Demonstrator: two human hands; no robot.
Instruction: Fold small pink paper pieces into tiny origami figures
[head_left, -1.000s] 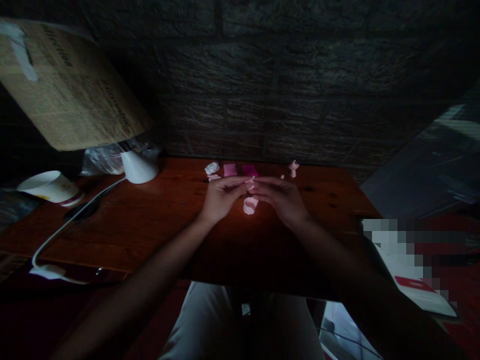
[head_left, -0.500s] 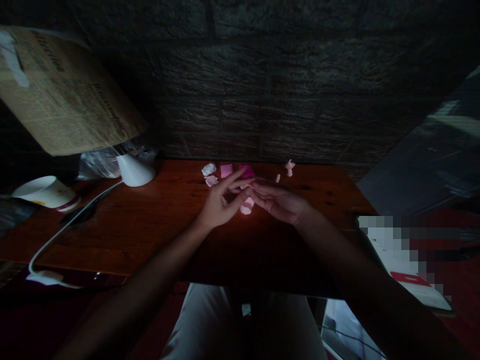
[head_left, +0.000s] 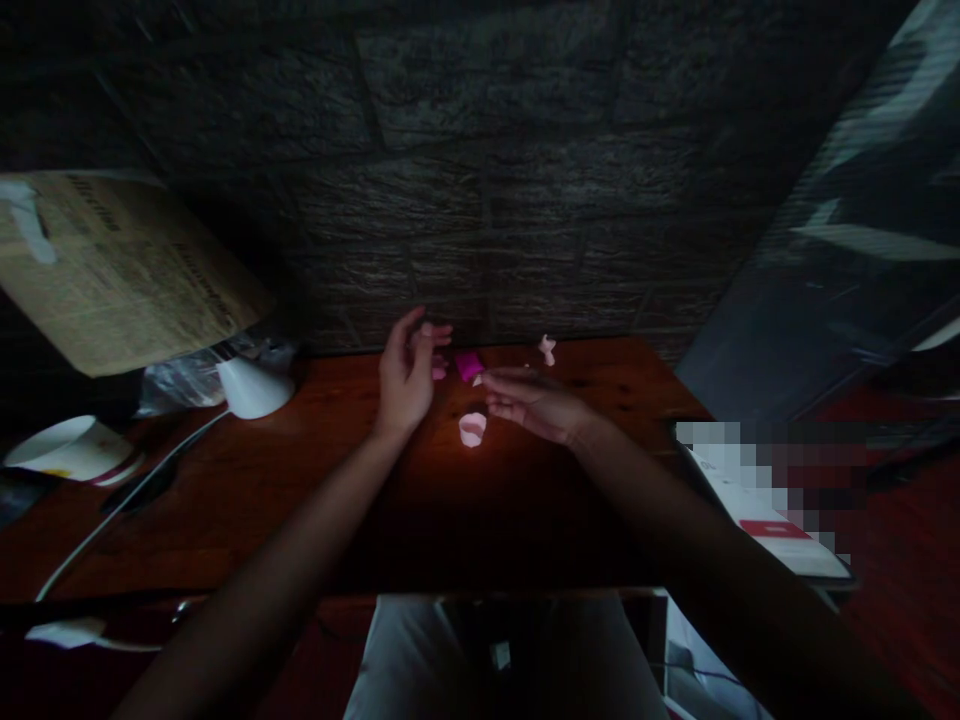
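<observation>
On the wooden table stands a small pale pink clay cup (head_left: 472, 430) with an uneven rim. My left hand (head_left: 405, 375) is above the table's back part, its fingers loosely bent and apart, with nothing visible in them. My right hand (head_left: 534, 402) is held to the right, fingers together, and a small pale pink clay piece (head_left: 478, 380) shows at its fingertips. Behind them lies a magenta clay block (head_left: 469, 365). Farther right, near the wall, stands a small pale pink clay figure (head_left: 547, 349). The left hand covers the spot of the other clay lumps.
A white lamp base (head_left: 255, 388) with a newsprint-patterned shade (head_left: 112, 270) stands at the left, its white cord (head_left: 127, 510) running across the table. Near it is a paper cup (head_left: 75, 450). A brick wall (head_left: 480, 200) closes off the back.
My hands have come apart: the left has moved left and back over the lumps, the right stays near the middle. The pink cup is now in full sight. The whole view has shifted.
</observation>
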